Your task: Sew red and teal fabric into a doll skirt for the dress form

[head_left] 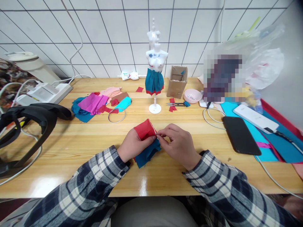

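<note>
Reaching over the tabletop (94,135) in plaid sleeves (94,171). Right of a black headset (48,126) and heaped fabric scraps (93,102), clamping red-and-blue cloth (143,128) in the left hand's (133,143) grip, front middle; pinching right hand (178,143) fingertips together at its edge, cannot tell on what; left of a black phone (241,135).

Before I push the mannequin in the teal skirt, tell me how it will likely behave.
The mannequin would probably tip easily: it stands tall on a thin pole above a small round base. Its glossy white surface suggests plastic, so it may feel light and slide.
</note>
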The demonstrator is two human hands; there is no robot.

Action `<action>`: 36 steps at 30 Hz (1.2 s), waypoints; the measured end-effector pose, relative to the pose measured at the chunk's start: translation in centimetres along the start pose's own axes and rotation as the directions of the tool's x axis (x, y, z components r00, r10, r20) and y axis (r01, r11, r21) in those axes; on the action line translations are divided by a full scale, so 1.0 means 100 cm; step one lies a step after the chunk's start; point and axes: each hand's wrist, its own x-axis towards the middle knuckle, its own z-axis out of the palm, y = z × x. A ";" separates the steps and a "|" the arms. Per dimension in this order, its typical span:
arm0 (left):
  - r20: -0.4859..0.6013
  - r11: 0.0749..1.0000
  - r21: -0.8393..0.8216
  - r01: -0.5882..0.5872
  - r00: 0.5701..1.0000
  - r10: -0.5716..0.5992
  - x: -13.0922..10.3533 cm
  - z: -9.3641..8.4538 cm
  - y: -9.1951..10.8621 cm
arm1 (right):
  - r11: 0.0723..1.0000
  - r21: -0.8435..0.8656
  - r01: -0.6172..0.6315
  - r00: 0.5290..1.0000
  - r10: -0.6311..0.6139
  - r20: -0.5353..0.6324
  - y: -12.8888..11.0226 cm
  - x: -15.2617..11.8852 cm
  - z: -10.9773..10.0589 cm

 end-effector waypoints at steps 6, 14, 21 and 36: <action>0.008 0.999 0.034 0.000 1.000 0.000 0.000 0.000 0.001 | 1.000 -0.018 -0.006 1.000 0.006 -0.003 0.000 0.001 0.001; -0.053 1.000 0.023 0.002 0.999 -0.001 0.000 -0.003 -0.001 | 1.000 0.003 0.025 0.999 -0.025 -0.029 0.001 0.001 -0.001; -0.052 0.998 0.056 -0.023 0.998 0.026 -0.001 -0.003 0.002 | 1.000 -0.001 0.027 1.000 -0.027 -0.014 0.000 0.001 -0.001; 0.073 0.999 0.040 -0.036 0.997 0.033 -0.002 0.000 0.000 | 0.996 0.063 -0.070 0.991 0.062 0.122 0.001 0.004 0.001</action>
